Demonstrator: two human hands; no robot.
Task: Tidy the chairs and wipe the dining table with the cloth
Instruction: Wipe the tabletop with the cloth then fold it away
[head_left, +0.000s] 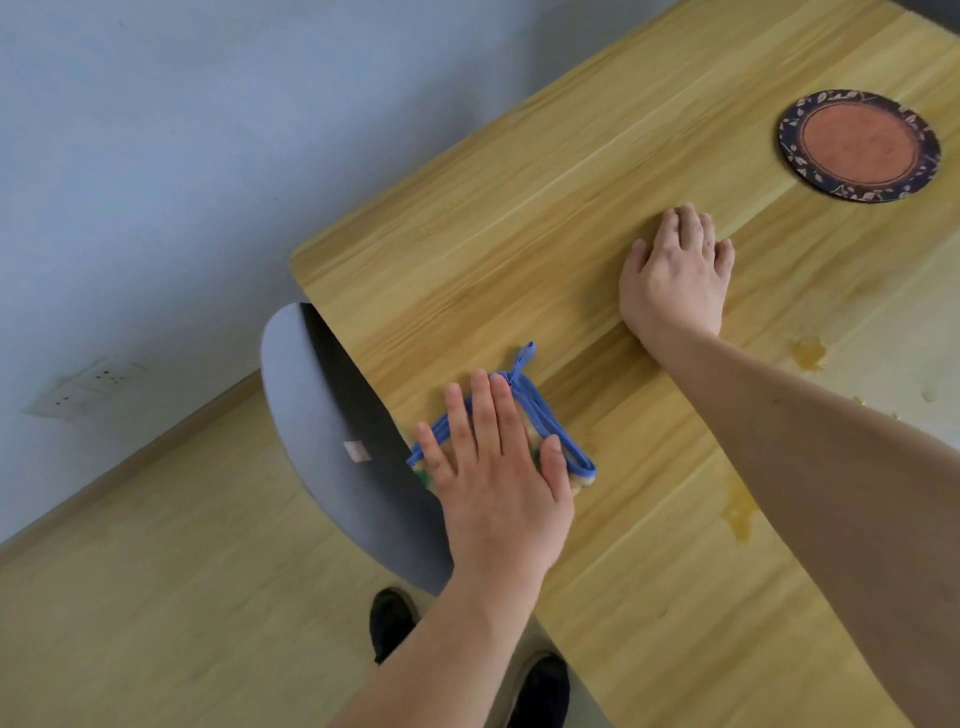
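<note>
My left hand (493, 467) presses flat, fingers straight, on a folded cloth (563, 441) with blue edging and a blue loop, near the left edge of the wooden dining table (519, 218). My right hand (675, 270) rests palm down on the tabletop further in, fingers loosely bent, holding nothing. A grey chair (332, 436) has its backrest tucked against the table's left edge, right beside the cloth. Yellowish wet spots (808, 353) and another smear (740, 514) lie on the table to the right of my right forearm.
A round dark-rimmed coaster with an orange centre (860, 145) sits at the far right of the table. A wall with sockets (88, 387) runs along the left. My dark shoes (392, 621) stand on the wooden floor below the table edge.
</note>
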